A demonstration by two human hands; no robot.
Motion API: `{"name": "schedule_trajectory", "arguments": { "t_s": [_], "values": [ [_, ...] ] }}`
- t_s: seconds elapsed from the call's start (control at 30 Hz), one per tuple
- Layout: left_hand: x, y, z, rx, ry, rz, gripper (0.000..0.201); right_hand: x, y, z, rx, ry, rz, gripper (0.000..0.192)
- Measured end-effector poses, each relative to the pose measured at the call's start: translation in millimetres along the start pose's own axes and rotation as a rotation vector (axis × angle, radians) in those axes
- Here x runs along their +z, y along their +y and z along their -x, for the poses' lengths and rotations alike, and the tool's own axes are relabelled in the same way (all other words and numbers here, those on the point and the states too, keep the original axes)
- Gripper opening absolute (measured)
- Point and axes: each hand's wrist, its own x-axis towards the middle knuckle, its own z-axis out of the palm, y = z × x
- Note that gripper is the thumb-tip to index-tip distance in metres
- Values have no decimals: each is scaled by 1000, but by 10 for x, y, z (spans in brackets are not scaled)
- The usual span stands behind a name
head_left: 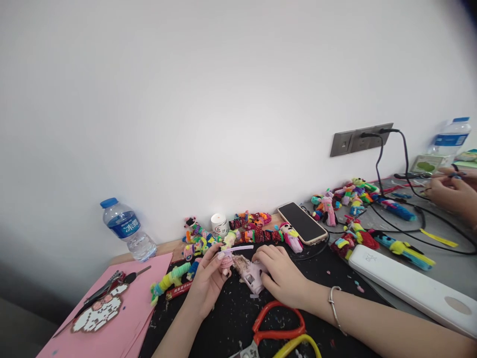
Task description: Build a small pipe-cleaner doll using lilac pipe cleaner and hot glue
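My left hand [207, 279] pinches a small pink fuzzy pipe-cleaner piece [226, 263] between thumb and fingers. A pale lilac strip [240, 248] sticks out to the right at its top. Close by on the right, my right hand [282, 275] has its fingers bent round a pale lilac glue gun [252, 277], whose front end is covered in brownish residue and fuzz. The glue gun rests low over the black mat [238, 318]. Red and yellow-handled scissors [279, 332] lie nearest to me, their blades partly cut off by the frame edge.
Pipe-cleaner dolls [292, 237] line the wall beside a white roll [219, 224] and a phone [302, 222]. Left are a water bottle [128, 228] and pink paper [122, 328]. At right lie a white bar-shaped device [413, 288], cables and another person's hands [452, 191].
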Motion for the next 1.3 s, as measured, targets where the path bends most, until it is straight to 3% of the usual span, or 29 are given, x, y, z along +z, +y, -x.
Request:
{"name": "schedule_trajectory", "arguments": {
  "t_s": [0.27,0.6,0.83,1.0,1.3],
  "values": [
    [6,33,11,-8,40,65,38,-13,80,-40,-32,-75,27,49],
    [41,36,42,-66,-6,76,45,22,93,-27,-10,-79,92,47],
    [1,59,79,-153,-70,67,47,60,102,-42,49,-24,63,44],
    [-30,95,79,-160,-44,107,47,83,140,-47,67,19,23,38],
    [-11,62,74,-146,-89,8,41,110,193,-55,15,231,-236,16]
  ]
}}
